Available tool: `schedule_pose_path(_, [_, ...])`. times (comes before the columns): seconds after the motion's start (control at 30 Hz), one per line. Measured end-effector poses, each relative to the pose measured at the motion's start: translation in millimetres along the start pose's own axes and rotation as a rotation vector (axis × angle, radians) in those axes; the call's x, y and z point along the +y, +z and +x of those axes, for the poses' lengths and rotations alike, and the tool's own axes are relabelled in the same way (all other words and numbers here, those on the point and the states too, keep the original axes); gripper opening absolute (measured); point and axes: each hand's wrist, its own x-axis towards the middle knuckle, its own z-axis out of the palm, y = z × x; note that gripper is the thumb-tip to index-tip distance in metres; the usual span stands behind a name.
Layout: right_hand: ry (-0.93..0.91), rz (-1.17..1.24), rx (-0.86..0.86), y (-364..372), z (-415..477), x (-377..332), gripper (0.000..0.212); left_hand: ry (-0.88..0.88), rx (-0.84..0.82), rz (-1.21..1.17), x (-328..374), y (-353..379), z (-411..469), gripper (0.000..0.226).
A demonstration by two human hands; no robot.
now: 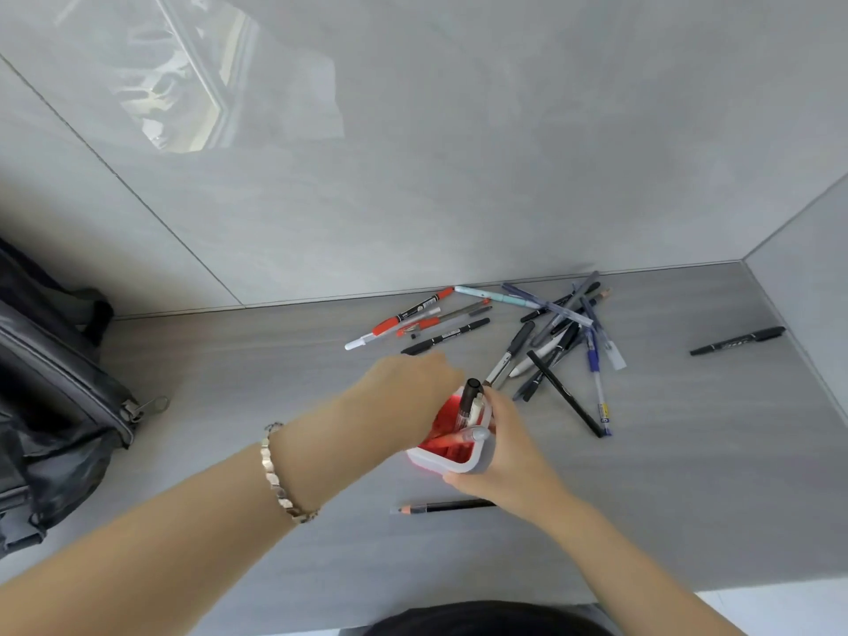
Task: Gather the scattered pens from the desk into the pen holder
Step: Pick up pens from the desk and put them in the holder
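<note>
A white pen holder [482, 459] with a red inside stands mid-desk and holds a few pens, a black-capped one upright. My right hand [509, 447] wraps around its right side. My left hand [408, 397] reaches over its far left rim, fingers curled and hidden, so I cannot tell whether it holds a pen. Behind lie red and black pens [413, 321] in a loose row. To the right sits a crossed pile of blue, black and grey pens [560, 332]. A black marker [739, 340] lies alone far right. A black pencil [447, 507] rests near my right wrist.
A dark bag [55, 397] with a zip pull occupies the left edge of the desk. Grey wall panels close off the back and the right corner. The desk's front edge runs near the bottom right. A metal bracelet [277, 475] circles my left wrist.
</note>
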Motion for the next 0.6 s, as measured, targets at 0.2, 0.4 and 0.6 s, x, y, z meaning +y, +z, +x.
schedule_pose_path(0.2, [0.014,0.055,0.037,1.5,-4.2,8.1,0.077,-0.166,0.476,-0.760,-11.4,23.8,-16.4,0.024])
schedule_pose_path(0.4, [0.060,0.100,0.148,-23.5,-28.2,6.5,0.084,-0.294,0.749,-0.959,-14.1,76.9,-42.9,0.036])
schedule_pose_path(0.6, [0.111,0.088,0.359,-79.7,-58.4,9.1,0.090,-0.177,0.103,-0.547,-9.1,148.1,-34.5,0.030])
